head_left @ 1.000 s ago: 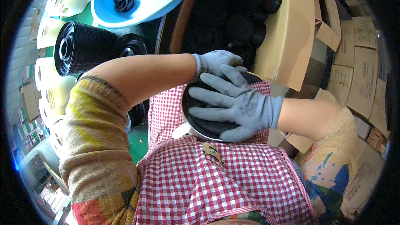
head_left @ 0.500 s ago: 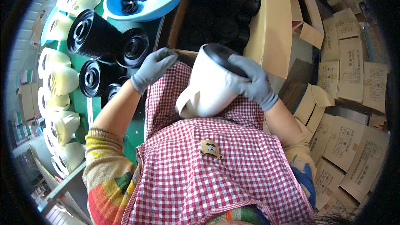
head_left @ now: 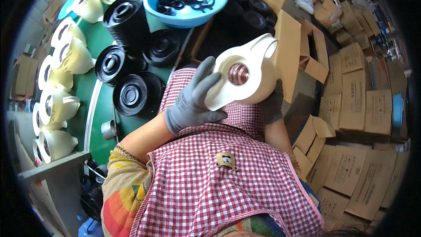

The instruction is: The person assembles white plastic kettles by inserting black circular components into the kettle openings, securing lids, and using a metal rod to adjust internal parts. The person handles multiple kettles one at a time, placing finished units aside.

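Observation:
A cream-white thermos jug is held in front of my apron, tilted so its round mouth faces up and a shiny coppery lining shows inside. My left hand, in a grey glove, has its fingers and thumb round the jug's pointed spout side. The jug's far right side rests in my gloved right hand, whose fingers are partly hidden behind it. The jug's handle side points up and right, towards an open carton.
Stacked black round parts stand on the green table at left, beside a row of cream jug bodies. A blue basin holds black rings. Black parts fill the open carton. Brown boxes are stacked at right.
The jug has been turned over from black base up to mouth up. My left hand has come from beside it onto its spout side, and my right hand has moved lower. The view has shifted.

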Motion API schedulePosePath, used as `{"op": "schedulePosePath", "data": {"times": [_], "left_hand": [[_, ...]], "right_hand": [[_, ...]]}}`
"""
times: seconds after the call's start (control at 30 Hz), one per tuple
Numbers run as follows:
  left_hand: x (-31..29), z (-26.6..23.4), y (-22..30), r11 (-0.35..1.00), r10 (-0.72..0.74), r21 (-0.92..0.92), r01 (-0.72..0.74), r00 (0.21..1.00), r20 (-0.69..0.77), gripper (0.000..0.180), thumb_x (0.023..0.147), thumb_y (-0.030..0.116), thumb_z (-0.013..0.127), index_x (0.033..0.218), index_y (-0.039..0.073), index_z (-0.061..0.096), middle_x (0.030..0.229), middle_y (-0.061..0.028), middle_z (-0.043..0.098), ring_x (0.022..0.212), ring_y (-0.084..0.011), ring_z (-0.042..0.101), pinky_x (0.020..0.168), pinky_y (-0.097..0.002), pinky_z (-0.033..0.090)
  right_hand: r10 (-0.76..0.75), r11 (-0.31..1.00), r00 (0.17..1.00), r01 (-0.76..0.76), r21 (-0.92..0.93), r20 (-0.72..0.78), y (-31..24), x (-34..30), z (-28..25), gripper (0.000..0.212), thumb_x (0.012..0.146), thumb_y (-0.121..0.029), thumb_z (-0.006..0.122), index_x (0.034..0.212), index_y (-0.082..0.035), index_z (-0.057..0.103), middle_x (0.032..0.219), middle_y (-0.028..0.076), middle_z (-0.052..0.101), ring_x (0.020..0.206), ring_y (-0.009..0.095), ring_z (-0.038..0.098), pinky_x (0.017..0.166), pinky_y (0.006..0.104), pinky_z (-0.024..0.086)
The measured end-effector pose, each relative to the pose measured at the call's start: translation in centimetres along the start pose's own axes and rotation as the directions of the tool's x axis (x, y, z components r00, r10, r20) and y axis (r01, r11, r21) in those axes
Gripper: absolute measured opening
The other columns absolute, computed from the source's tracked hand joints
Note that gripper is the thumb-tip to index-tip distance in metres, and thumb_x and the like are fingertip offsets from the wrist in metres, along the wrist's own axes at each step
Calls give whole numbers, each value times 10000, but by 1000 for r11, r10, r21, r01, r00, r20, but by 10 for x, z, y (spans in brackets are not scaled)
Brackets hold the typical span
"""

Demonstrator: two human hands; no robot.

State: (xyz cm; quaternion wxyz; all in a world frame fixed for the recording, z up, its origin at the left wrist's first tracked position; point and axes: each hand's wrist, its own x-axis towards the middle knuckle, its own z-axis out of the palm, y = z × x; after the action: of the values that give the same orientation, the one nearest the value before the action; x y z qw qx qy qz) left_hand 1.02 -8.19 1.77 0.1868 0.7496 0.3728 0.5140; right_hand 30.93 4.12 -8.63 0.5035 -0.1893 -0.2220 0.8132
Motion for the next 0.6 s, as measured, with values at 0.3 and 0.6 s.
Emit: {"op": "schedulePosePath", "data": {"times": [0.3, 0.6], "left_hand": [[-54, -122, 35, 790, -537, -594, 151, 637, -552, 239, 838, 123, 786, 1021, 78, 639, 1450, -200, 493, 1247, -291, 559, 993, -374, 486], [-35, -392, 44, 745, 247, 511, 429, 535, -808, 202, 983, 207, 615, 1101, 51, 666, 1081, -85, 664, 1013, -182, 633, 868, -329, 511]], "right_hand": [[309, 617, 928, -31, -786, 206, 34, -17, 68, 576, 1016, -406, 514, 1389, 32, 492, 1340, 148, 592, 1236, 260, 560, 1097, 397, 384], [270, 625, 963, -164, -763, 14, 69, 31, 54, 437, 1027, -281, 543, 1304, 54, 581, 1265, 152, 643, 1133, 240, 629, 1013, 361, 484]]}}
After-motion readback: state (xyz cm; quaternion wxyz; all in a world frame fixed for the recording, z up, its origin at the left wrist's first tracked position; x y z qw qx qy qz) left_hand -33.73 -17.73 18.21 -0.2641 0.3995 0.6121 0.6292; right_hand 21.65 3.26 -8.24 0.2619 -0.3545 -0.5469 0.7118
